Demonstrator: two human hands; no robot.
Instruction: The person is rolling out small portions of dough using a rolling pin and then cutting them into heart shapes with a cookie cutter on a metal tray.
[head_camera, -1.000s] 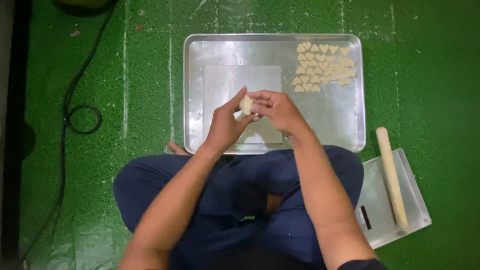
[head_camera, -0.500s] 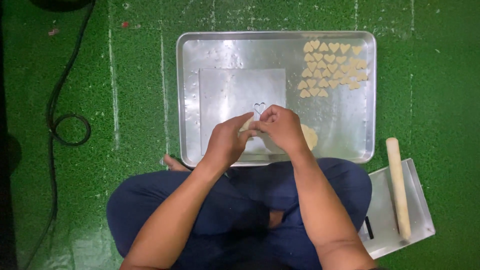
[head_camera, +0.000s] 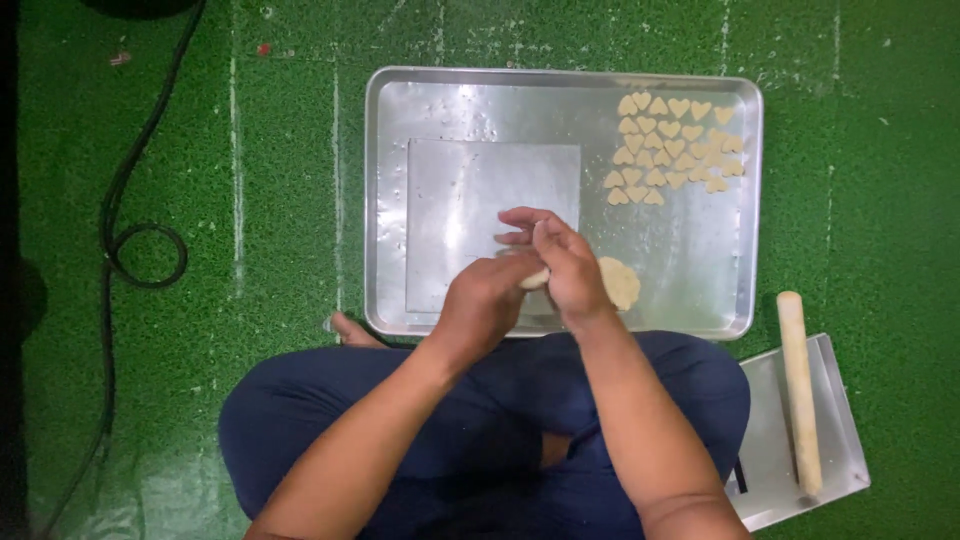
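1. Head view, hands: left hand (head_camera: 487, 300) and right hand (head_camera: 562, 262) meet over the near edge of the metal tray (head_camera: 400, 100), fingers curled shut around a small dough piece (head_camera: 535, 278) pinched between them.
2. Head view, surroundings: a flattened dough disc (head_camera: 620, 282) lies just right of the hands; heart-shaped cutouts (head_camera: 672, 148) cluster at the far right corner; a rolling pin (head_camera: 800, 390) rests on a smaller tray (head_camera: 775, 480) at right.
3. Judgement: gentle, even pressure should keep the piece from cracking.
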